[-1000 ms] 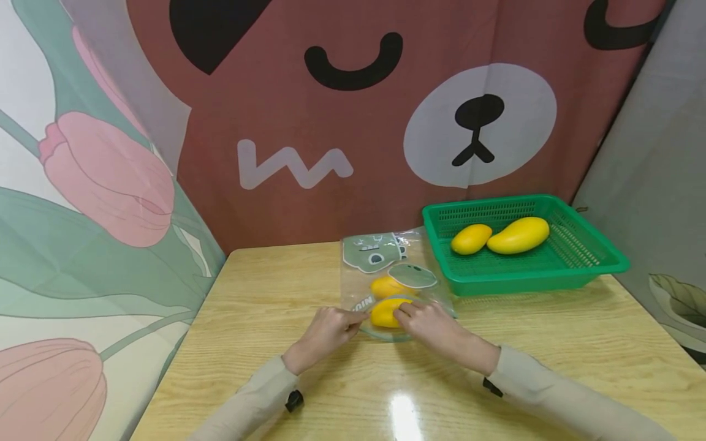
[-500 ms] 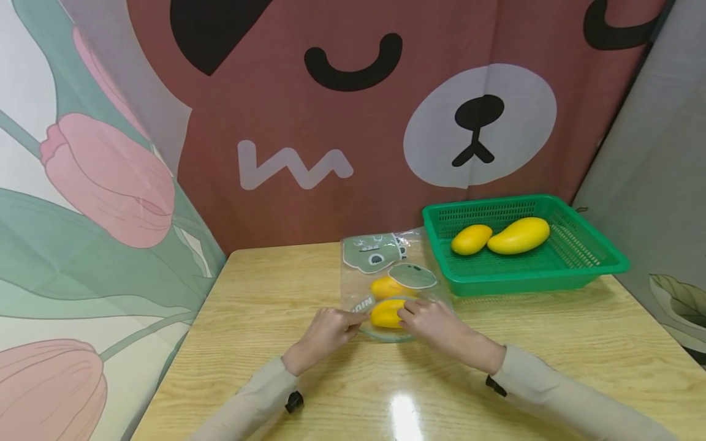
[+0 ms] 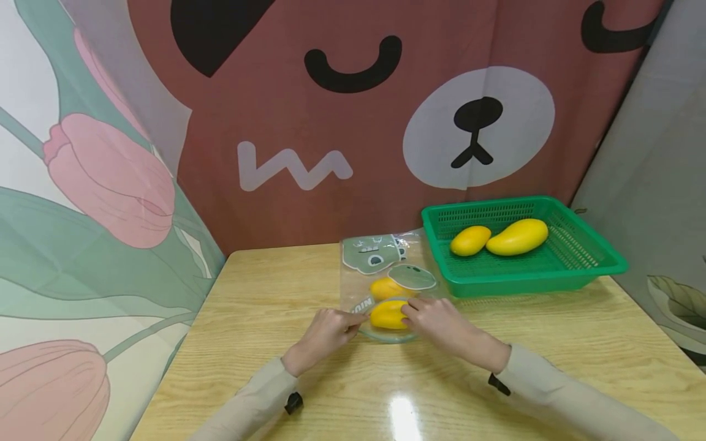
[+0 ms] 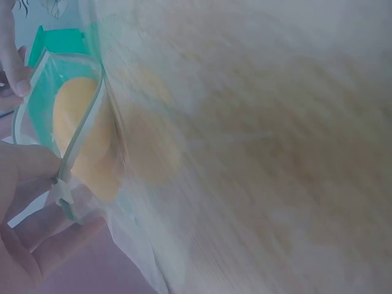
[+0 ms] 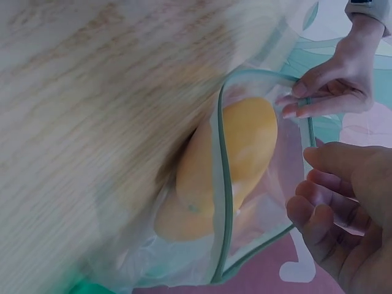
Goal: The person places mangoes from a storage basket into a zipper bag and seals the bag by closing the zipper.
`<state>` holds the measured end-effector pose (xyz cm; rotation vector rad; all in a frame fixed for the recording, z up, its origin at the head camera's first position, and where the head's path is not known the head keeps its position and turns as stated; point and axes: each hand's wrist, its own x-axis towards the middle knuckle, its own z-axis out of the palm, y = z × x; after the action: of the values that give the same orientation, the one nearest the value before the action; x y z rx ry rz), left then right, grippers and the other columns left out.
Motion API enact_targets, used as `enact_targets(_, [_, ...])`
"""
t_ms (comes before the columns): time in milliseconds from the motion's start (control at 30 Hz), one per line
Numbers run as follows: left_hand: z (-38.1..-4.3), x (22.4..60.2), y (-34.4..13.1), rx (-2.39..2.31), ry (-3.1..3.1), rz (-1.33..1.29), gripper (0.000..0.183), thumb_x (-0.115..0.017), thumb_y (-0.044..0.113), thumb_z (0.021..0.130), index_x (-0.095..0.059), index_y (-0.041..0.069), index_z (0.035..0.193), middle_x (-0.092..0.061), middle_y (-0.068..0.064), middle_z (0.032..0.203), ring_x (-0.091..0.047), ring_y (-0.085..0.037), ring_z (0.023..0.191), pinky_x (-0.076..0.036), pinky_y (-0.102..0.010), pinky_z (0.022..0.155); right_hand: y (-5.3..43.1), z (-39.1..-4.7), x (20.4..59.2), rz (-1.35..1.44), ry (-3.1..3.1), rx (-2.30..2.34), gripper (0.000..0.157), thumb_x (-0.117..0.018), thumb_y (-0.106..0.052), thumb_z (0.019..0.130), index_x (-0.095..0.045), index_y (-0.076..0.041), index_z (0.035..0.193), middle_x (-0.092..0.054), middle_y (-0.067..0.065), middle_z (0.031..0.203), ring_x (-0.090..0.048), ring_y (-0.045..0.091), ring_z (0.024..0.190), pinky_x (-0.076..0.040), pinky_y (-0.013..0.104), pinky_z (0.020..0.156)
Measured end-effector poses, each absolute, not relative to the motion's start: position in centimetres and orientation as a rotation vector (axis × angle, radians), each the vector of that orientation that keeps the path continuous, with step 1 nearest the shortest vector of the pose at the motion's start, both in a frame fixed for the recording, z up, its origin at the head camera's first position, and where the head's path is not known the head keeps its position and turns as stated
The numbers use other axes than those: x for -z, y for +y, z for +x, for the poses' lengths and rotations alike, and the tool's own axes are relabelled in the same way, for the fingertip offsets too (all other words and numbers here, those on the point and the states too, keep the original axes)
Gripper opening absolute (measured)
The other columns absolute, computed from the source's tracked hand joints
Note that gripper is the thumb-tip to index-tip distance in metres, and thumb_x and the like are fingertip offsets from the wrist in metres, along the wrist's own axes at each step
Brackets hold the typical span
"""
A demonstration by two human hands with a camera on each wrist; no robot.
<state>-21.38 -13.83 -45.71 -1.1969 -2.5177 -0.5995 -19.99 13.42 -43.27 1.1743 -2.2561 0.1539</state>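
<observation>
My clear zip bag [image 3: 412,277] lies on the table [image 3: 265,294] near the middle of the head view, its mouth facing me. Two mangoes are inside: the near mango [image 3: 388,315] just within the mouth, the far mango [image 3: 380,288] behind it, partly covered by the printed plastic. My left hand [image 3: 330,327] pinches the left end of the rim between thumb and fingers. My right hand [image 3: 441,321] has its fingers bent at the right end; I cannot tell whether they truly pinch the rim or only lie against it. Towards the upper right of the frame, the green basket [image 3: 518,285] carries an oval mango [image 3: 470,241] and a long curved mango [image 3: 517,237].

I judge that I am at the step of spreading the mouth. The next move, I think, calls for a gap wider than the near mango, with one hand steadying the rim so the other can be spared.

The left wrist view adds what the head view hides: a small pale slider [image 4: 64,191] on the seal, right by my left fingers. The right wrist view looks into the mouth and shows the green rim standing apart, which looks nearly flat from above. Only the head view shows the basket's contents.
</observation>
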Motion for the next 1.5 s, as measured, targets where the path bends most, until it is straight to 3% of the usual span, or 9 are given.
enact_targets(433, [-21.4,45.9,-13.9,0.634,-2.515,-1.201,0.031,-0.074,-0.007,0.079,-0.078,0.008,0.106,-0.072,0.002,0.076,-0.037,0.001,0.052,-0.031,-0.012,0.046,14.3,-20.4,42.9,1.119,-2.199,-0.173,0.027,-0.085,-0.016,0.076,-0.059,-0.009,0.076,-0.056,0.001,0.071,-0.055,0.015,0.054,-0.042,0.027,0.039])
enact_targets(733, [-21.6,46.0,-13.9,0.633,-2.508,-1.197,0.030,-0.075,-0.006,0.080,-0.078,0.008,0.106,-0.073,0.000,0.080,-0.034,0.002,0.051,-0.029,-0.012,0.045,14.9,-20.6,42.3,1.112,-2.239,-0.182,0.025,-0.085,-0.012,0.077,-0.060,-0.008,0.079,-0.056,0.001,0.070,-0.052,0.014,0.053,-0.044,0.023,0.043])
enact_targets(933, [-21.6,45.9,-13.8,0.623,-2.512,-1.201,0.031,-0.074,-0.007,0.080,-0.078,0.009,0.106,-0.072,0.003,0.076,-0.035,0.001,0.052,-0.029,-0.012,0.046,15.5,-20.9,42.2,1.107,-2.247,-0.170,0.021,-0.083,-0.015,0.080,-0.064,-0.006,0.084,-0.060,0.002,0.073,-0.058,0.016,0.057,-0.048,0.026,0.045])
enact_targets(1100, [-21.6,45.9,-13.8,0.614,-2.514,-1.198,0.030,-0.074,-0.007,0.080,-0.078,0.009,0.106,-0.072,0.003,0.076,-0.037,0.001,0.053,-0.031,-0.012,0.047,15.8,-21.2,42.2,1.094,-2.228,-0.189,0.023,-0.086,-0.013,0.076,-0.069,-0.005,0.088,-0.063,0.004,0.076,-0.062,0.019,0.060,-0.051,0.028,0.046])
enact_targets(1500, [-21.5,45.9,-13.9,0.620,-2.517,-1.195,0.030,-0.074,-0.007,0.080,-0.078,0.009,0.106,-0.072,0.002,0.076,-0.034,0.001,0.051,-0.029,-0.012,0.046,16.7,-21.9,42.1,1.062,-2.183,-0.178,0.019,-0.084,-0.017,0.077,-0.067,-0.010,0.081,-0.063,0.000,0.074,-0.058,0.017,0.058,-0.044,0.026,0.040])
